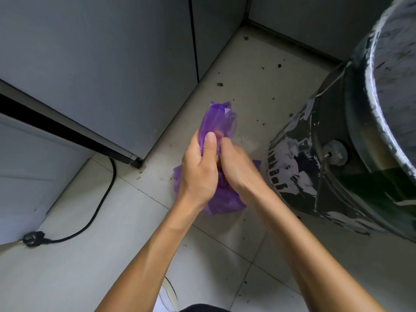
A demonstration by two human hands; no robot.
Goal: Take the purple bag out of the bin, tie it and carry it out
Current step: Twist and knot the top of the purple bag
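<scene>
The purple bag (217, 119) is out of the bin and held over the tiled floor in the middle of the view. My left hand (199, 167) grips its gathered neck, thumb pressed along the plastic. Close against it on the right, my right hand (237, 167) is curled round the same neck. The bag's loose top sticks up above both hands and its crumpled body hangs below them. The dark, paint-smeared bin (337, 154) stands at the right, a short way from the bag.
Grey cabinet fronts (101, 64) rise at the left and rear. A black cable with a plug (33, 238) lies on the floor at the left. Dirt specks dot the pale tiles (247, 70). A white shoe (167, 296) shows at the bottom edge.
</scene>
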